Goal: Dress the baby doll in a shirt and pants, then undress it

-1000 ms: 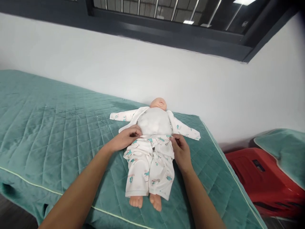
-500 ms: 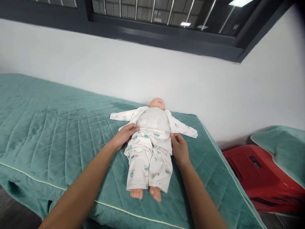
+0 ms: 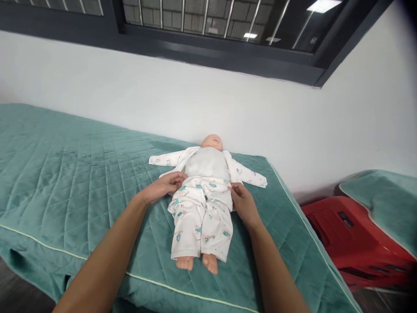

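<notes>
A baby doll [image 3: 208, 164] lies on its back, head toward the wall and bare feet toward me. It wears white printed trousers [image 3: 216, 221], and a matching jacket [image 3: 249, 174] lies spread open with both sleeves out to the sides. My left hand [image 3: 166, 186] is closed on the trousers' waistband at the doll's left-hand side in view. On the opposite side, my right hand [image 3: 243, 201] pinches the waistband too. The tips of the fingers are partly hidden in the cloth.
The doll rests on a green quilted cover [image 3: 107, 195] with a pale piped edge. Behind it rises a white wall [image 3: 163, 95] below a dark window frame [image 3: 211, 48]. At the right stand a red plastic chair [image 3: 345, 239] and another green cover [image 3: 391, 204].
Both hands stay at the waistband, with only slight shifts of the fingers. The whole view has moved a little.
</notes>
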Action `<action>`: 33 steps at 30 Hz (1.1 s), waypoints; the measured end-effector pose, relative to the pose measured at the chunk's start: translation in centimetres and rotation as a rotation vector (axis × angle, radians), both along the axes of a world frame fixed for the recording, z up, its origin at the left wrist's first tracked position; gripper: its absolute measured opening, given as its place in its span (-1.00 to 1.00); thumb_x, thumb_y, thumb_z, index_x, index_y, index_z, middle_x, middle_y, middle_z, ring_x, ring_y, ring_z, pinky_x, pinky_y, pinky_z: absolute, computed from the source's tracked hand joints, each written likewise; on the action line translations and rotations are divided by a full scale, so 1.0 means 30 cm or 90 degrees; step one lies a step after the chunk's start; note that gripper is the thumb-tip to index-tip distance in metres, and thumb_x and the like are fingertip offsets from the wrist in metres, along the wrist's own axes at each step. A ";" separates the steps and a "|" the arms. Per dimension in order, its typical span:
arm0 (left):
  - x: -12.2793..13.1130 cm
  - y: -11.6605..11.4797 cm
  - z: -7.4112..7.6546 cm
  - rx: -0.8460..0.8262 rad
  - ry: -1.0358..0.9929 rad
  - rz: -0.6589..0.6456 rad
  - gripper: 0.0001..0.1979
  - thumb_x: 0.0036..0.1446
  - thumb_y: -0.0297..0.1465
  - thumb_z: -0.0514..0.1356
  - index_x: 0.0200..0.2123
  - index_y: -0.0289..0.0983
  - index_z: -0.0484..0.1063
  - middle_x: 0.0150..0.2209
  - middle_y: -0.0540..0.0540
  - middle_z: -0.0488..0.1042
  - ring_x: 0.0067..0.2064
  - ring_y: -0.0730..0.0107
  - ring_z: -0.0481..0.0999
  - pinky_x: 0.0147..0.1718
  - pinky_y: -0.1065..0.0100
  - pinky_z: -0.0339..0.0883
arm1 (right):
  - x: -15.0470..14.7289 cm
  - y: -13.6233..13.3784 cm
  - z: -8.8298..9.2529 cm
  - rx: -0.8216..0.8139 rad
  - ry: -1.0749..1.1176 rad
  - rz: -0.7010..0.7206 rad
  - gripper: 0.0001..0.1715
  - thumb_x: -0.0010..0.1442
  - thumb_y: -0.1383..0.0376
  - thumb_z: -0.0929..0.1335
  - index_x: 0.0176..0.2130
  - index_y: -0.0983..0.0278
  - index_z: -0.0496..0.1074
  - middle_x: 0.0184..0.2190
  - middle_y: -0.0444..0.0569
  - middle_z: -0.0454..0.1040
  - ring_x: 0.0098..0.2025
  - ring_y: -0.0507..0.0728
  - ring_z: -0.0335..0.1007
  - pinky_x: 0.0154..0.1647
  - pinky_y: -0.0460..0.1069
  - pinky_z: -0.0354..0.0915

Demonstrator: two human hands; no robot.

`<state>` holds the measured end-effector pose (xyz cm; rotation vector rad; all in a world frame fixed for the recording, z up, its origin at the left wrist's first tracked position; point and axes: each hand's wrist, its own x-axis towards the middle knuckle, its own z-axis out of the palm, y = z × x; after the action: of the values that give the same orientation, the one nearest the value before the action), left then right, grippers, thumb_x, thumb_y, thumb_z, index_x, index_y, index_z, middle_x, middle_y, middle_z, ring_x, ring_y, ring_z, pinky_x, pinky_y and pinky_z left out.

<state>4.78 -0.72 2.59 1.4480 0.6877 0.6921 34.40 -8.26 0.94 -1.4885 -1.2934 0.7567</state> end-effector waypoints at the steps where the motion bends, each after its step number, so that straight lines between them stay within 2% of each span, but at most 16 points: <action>1: -0.003 -0.001 0.004 0.001 -0.004 -0.013 -0.60 -0.07 -0.41 0.30 -0.09 -0.25 0.47 -0.21 -0.10 0.50 -0.23 0.33 0.45 -0.36 0.41 0.25 | 0.004 -0.004 0.002 -0.008 0.020 0.035 -0.68 0.15 0.02 0.36 -0.27 0.22 0.40 -0.41 -0.15 0.50 -0.40 0.07 0.35 -0.39 -0.05 0.26; 5: -0.007 -0.004 0.018 -0.005 -0.005 -0.027 -0.57 -0.09 -0.42 0.30 -0.07 -0.26 0.47 -0.19 -0.12 0.52 -0.17 0.28 0.47 -0.30 0.38 0.29 | 0.010 -0.013 0.006 -0.010 0.092 0.157 -0.70 0.12 0.16 0.40 -0.16 0.22 0.37 -0.20 -0.05 0.55 -0.23 0.11 0.44 -0.19 0.02 0.35; 7: -0.008 -0.003 0.020 -0.010 -0.006 -0.022 -0.57 -0.10 -0.42 0.31 -0.07 -0.26 0.48 -0.22 -0.13 0.53 -0.18 0.27 0.48 -0.30 0.37 0.30 | 0.008 -0.010 0.002 -0.001 0.094 0.165 -0.67 0.08 0.20 0.43 -0.14 0.22 0.36 -0.16 -0.03 0.55 -0.17 0.13 0.45 -0.11 0.07 0.35; 10: -0.010 0.001 0.020 -0.013 -0.013 -0.020 -0.57 -0.11 -0.43 0.30 -0.07 -0.26 0.50 -0.23 -0.13 0.54 -0.17 0.25 0.49 -0.28 0.35 0.31 | 0.003 0.003 -0.001 -0.004 0.066 0.132 -0.65 0.01 0.23 0.44 -0.17 0.20 0.37 -0.20 -0.05 0.56 -0.16 0.16 0.45 -0.07 0.12 0.36; 14: -0.017 0.010 0.010 -0.025 -0.006 -0.036 -0.51 -0.11 -0.45 0.28 -0.02 -0.25 0.48 -0.20 -0.15 0.54 -0.13 0.21 0.50 -0.27 0.35 0.32 | -0.002 0.035 0.030 -0.052 0.026 0.089 -0.75 -0.06 0.28 0.42 -0.31 0.20 0.35 -0.39 -0.12 0.54 -0.31 0.13 0.44 -0.26 0.04 0.37; 16: -0.019 0.014 0.002 -0.033 -0.008 -0.041 -0.49 -0.12 -0.46 0.28 0.00 -0.24 0.47 -0.18 -0.15 0.54 -0.12 0.21 0.50 -0.28 0.35 0.31 | -0.001 0.053 0.061 -0.104 -0.001 0.100 -0.82 -0.10 0.34 0.40 -0.42 0.20 0.32 -0.52 -0.17 0.48 -0.44 0.10 0.37 -0.39 -0.01 0.32; 19: -0.018 0.016 -0.008 -0.037 -0.022 -0.041 -0.52 -0.10 -0.46 0.30 -0.01 -0.24 0.47 -0.15 -0.15 0.53 -0.13 0.25 0.50 -0.28 0.38 0.30 | 0.004 0.073 0.101 -0.145 -0.031 0.135 -0.82 -0.17 0.41 0.39 -0.54 0.22 0.29 -0.63 -0.21 0.39 -0.53 0.05 0.27 -0.48 -0.05 0.24; 21: -0.013 0.016 -0.010 -0.035 -0.027 -0.031 -0.60 -0.07 -0.45 0.31 -0.08 -0.26 0.48 -0.16 -0.14 0.53 -0.17 0.30 0.49 -0.27 0.39 0.29 | 0.008 0.077 0.107 -0.147 -0.021 0.140 -0.83 -0.20 0.42 0.39 -0.55 0.23 0.30 -0.63 -0.22 0.39 -0.54 0.03 0.26 -0.50 -0.06 0.21; 24: -0.003 0.014 -0.008 -0.029 -0.015 -0.002 -0.69 -0.06 -0.44 0.32 -0.17 -0.28 0.48 -0.20 -0.12 0.52 -0.21 0.36 0.49 -0.26 0.40 0.29 | 0.015 0.073 0.083 -0.148 0.032 0.129 -0.85 -0.17 0.39 0.39 -0.49 0.23 0.35 -0.59 -0.20 0.44 -0.53 0.05 0.30 -0.50 -0.06 0.22; 29: 0.010 0.013 0.005 -0.019 0.044 0.018 -0.70 -0.09 -0.43 0.34 -0.21 -0.28 0.46 -0.23 -0.09 0.51 -0.24 0.39 0.46 -0.31 0.42 0.26 | 0.014 0.061 0.039 -0.112 0.042 0.090 -0.78 -0.13 0.32 0.38 -0.36 0.21 0.36 -0.40 -0.11 0.55 -0.35 0.13 0.44 -0.39 -0.01 0.32; 33: 0.014 0.007 0.020 -0.011 0.092 0.019 -0.72 -0.08 -0.39 0.33 -0.24 -0.29 0.45 -0.27 -0.06 0.48 -0.29 0.41 0.42 -0.36 0.43 0.23 | -0.002 0.046 0.049 -0.119 0.090 0.078 -0.70 -0.13 0.31 0.39 -0.29 0.21 0.34 -0.33 -0.07 0.55 -0.35 0.13 0.44 -0.42 -0.01 0.31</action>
<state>5.19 -0.51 3.18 1.4846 0.8270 0.6065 34.35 -6.89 2.40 -1.4826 -1.2418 1.0681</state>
